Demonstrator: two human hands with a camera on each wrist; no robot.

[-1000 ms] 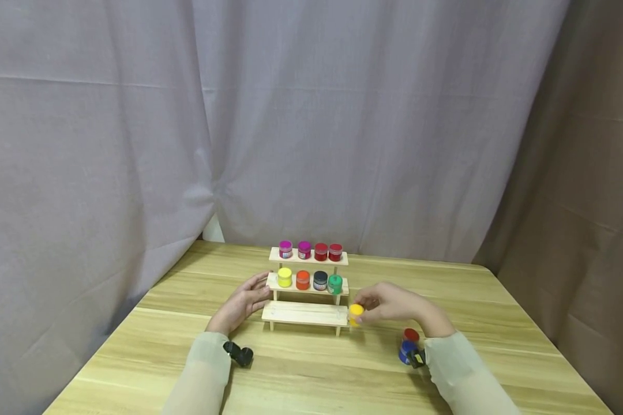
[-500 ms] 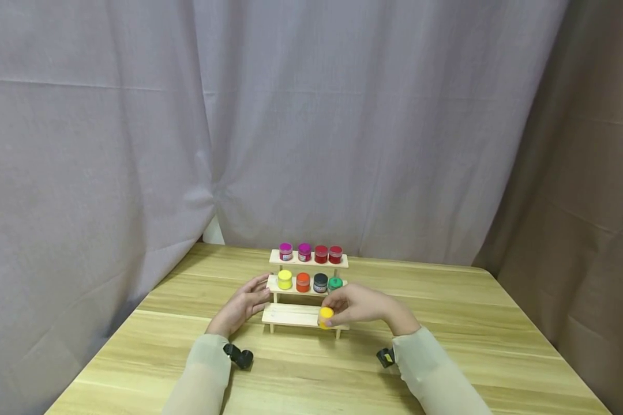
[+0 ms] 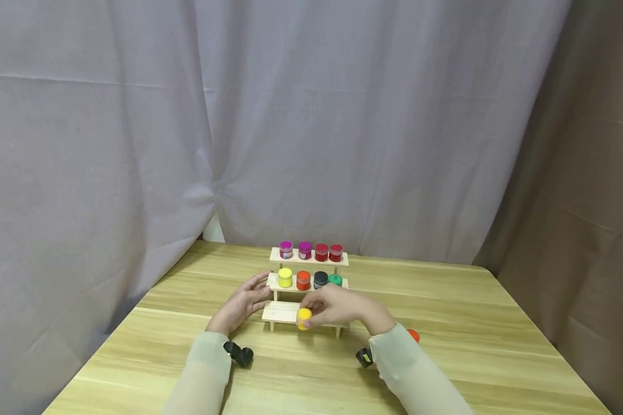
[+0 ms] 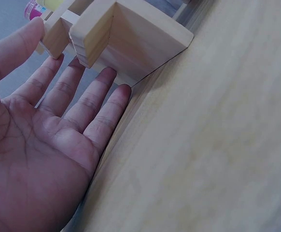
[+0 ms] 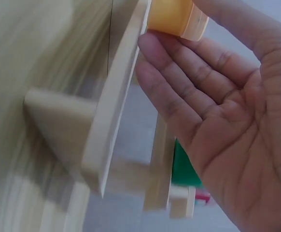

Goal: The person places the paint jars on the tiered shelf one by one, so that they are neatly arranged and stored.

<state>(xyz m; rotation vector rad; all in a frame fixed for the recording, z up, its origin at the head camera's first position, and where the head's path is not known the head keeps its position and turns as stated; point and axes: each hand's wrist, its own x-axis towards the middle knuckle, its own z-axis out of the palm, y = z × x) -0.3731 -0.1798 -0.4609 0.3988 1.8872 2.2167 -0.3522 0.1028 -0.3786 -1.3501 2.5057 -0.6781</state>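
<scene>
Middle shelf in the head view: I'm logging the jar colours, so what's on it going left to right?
Yellow jar → orange jar → black jar → green jar, its lower part hidden behind the right hand.

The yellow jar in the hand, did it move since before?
Yes. The yellow jar, held by the right hand, went left along the wooden rack's bottom shelf, from past its right end to near the middle.
</scene>
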